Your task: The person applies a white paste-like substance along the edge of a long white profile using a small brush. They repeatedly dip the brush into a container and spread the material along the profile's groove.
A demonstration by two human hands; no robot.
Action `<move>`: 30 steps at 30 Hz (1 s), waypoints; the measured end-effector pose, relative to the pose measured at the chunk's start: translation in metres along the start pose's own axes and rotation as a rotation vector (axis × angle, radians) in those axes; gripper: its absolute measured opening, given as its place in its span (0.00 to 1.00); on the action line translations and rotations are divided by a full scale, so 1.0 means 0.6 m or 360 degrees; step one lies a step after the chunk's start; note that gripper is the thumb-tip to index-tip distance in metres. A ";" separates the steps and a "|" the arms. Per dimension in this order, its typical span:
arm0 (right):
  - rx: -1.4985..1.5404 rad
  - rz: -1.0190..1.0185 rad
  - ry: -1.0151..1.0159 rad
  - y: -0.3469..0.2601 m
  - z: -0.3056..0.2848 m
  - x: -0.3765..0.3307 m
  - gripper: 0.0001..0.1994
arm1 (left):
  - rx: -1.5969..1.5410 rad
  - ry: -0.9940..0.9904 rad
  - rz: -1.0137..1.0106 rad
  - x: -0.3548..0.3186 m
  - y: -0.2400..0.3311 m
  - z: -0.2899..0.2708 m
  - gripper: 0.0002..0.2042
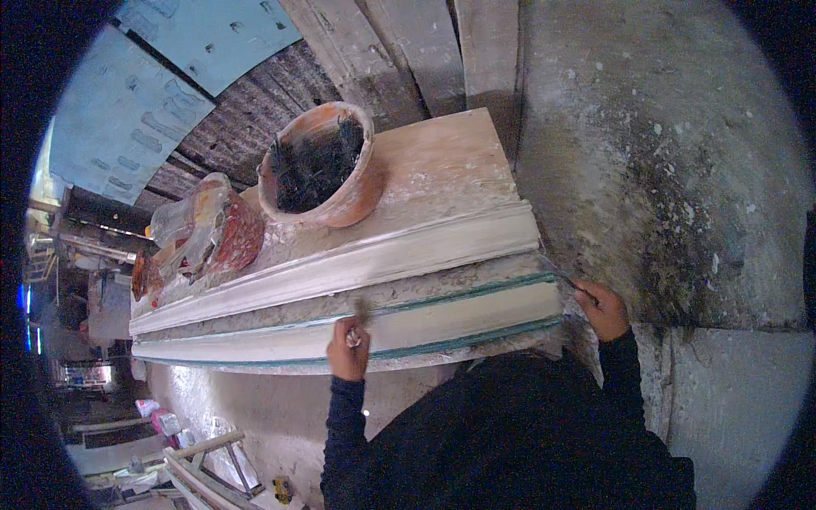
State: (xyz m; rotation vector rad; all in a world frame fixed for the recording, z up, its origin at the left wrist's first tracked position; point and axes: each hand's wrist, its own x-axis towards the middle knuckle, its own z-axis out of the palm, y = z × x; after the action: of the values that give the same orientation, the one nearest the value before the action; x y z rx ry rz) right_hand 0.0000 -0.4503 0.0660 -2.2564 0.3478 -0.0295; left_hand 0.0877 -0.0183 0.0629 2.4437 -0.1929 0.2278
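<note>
My left hand [348, 350] is closed round what looks like a small brush [363, 311], its head blurred, above a long white moulding strip [463, 313] with teal edges. At that strip's right end, my right hand [603, 311] grips a thin dark tool [557, 270], whose tip points toward the bench's far side; its exact kind is unclear. Beyond the teal-edged strip lies a second white moulding [408, 246], with ridges along its length. Both strips run lengthwise along the bench, with a band of rough grey surface between them.
Behind the mouldings, a wooden board [450, 157] bears a round clay-coloured bowl [361, 183] with dark, crusted insides. Left of it sits a reddish, plaster-smeared container [238, 229]. A stained wall [654, 170] rises at the right. Wooden frames [208, 459] stand at the lower left.
</note>
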 end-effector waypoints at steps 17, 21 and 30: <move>0.0133 -0.0037 -0.0088 -0.037 -0.006 0.048 0.15 | -0.2129 -0.0821 -0.0752 0.033 0.238 0.320 0.11; 0.0060 0.0018 0.0028 -0.018 -0.021 0.041 0.15 | -0.2048 -0.0803 -0.0831 0.035 0.194 0.321 0.09; 0.0163 -0.0020 0.0173 -0.019 -0.050 0.055 0.16 | -0.2199 -0.0674 -0.0973 0.019 0.163 0.306 0.11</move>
State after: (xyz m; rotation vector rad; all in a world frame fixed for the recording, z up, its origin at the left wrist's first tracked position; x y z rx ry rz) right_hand 0.0306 -0.4741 0.0908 -2.1602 0.3814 -0.1729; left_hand 0.1007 -0.2115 -0.0148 1.0445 0.1856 -0.5404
